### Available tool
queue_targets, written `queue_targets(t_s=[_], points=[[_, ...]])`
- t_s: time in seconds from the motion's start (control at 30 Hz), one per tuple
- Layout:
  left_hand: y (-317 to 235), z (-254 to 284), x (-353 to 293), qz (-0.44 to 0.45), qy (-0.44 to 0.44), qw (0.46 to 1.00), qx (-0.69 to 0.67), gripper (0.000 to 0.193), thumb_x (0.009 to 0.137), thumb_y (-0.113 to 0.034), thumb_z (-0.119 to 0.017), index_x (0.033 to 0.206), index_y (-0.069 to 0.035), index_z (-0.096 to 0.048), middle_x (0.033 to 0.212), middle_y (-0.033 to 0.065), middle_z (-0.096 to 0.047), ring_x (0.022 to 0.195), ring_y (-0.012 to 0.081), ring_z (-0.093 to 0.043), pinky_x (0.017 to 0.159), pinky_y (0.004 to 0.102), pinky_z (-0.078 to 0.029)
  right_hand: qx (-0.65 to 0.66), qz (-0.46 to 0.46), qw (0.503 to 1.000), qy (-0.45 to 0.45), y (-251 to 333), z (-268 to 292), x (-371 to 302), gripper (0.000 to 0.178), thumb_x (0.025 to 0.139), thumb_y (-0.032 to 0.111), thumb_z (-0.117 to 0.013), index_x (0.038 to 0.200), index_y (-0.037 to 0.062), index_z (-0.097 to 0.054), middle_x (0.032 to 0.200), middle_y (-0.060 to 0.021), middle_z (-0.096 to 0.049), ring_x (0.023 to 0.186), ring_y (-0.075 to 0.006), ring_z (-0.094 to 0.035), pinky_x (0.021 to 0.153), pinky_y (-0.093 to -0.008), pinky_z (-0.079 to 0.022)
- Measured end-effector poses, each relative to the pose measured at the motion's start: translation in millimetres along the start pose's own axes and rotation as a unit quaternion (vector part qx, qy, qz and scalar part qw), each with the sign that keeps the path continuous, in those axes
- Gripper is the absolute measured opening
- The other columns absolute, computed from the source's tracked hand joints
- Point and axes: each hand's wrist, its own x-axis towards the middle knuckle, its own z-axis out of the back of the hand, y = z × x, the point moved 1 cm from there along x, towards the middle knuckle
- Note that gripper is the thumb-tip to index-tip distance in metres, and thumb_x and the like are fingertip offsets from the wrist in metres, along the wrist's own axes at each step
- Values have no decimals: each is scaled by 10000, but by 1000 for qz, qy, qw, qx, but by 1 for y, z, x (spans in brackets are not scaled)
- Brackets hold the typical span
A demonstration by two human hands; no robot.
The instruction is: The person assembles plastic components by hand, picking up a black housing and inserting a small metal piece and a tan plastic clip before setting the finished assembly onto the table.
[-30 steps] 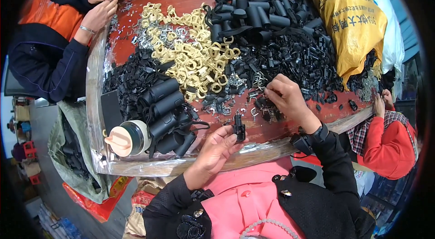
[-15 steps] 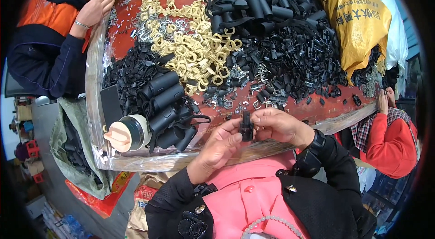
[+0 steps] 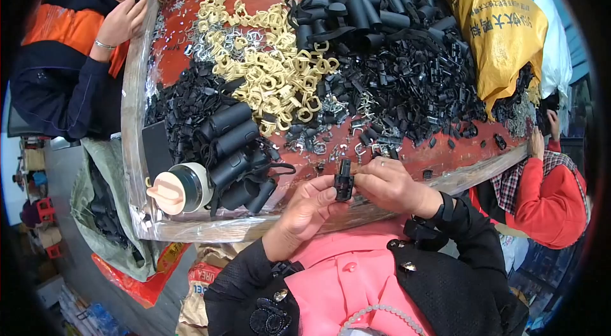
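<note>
A small black plastic buckle part [image 3: 344, 184] stands upright above the table's near edge. My left hand [image 3: 308, 205] is closed on it, thumb and fingers pinching its left side and lower end. Against its right side, my right hand [image 3: 389, 182] has its fingers curled into a pinch; whatever is between the fingertips is hidden. Beyond my hands lie small silver metal clips [image 3: 331, 109] and a wide heap of small black plastic pieces [image 3: 407, 91]. Cream-coloured rings [image 3: 270, 75] are piled to the left of that heap.
Black tubular pieces [image 3: 375, 8] fill the far side; more tubes [image 3: 232, 139] lie nearer left beside a lidded cup [image 3: 184, 189]. A yellow woven sack [image 3: 496, 24] leans at the right. Co-workers' hands [image 3: 124, 18] are at the left edge, and a red-sleeved person [image 3: 547, 199] sits right.
The buckle part has turned and shows more of its face. My right fingers have curled in and shifted slightly down. The co-worker's hands at the left have moved outward from the table.
</note>
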Motion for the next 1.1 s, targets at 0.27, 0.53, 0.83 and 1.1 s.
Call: queue_targets(t_s=[0.27, 0.53, 0.83, 1.1], points=[[1, -3, 1, -30, -8, 1000, -5, 320, 814, -114, -573, 1095, 15, -491, 986, 73, -579, 903, 165, -566, 806, 273, -464, 51, -174, 983, -2, -15, 4, -9, 165, 645, 33, -605, 801, 53, -555, 685, -79, -497, 614, -229, -526, 527, -328, -412], [6, 2, 6, -48, -37, 998, -20, 284, 824, -78, -549, 1089, 11, -497, 1038, 72, -563, 940, 166, -548, 836, 289, -450, -4, -30, 999, -24, -2, 20, 4, 321, 637, 38, -640, 952, 85, -598, 806, -64, -481, 712, -216, -472, 623, -325, -372], [8, 3, 9, -41, -28, 998, -24, 285, 834, -63, -528, 1108, 7, -491, 1078, 71, -547, 967, 159, -531, 848, 306, -441, -7, -29, 999, 13, 10, 3, 8, 290, 615, 129, -659, 893, 80, -592, 849, -55, -484, 726, -206, -456, 649, -329, -345], [11, 6, 9, -40, -46, 998, -19, 282, 836, -64, -526, 1112, -11, -496, 1058, 55, -555, 944, 149, -535, 819, 280, -446, 89, -45, 995, 2, 7, 1, 7, 259, 638, 58, -652, 888, 53, -587, 845, -70, -484, 715, -211, -468, 627, -312, -366]])
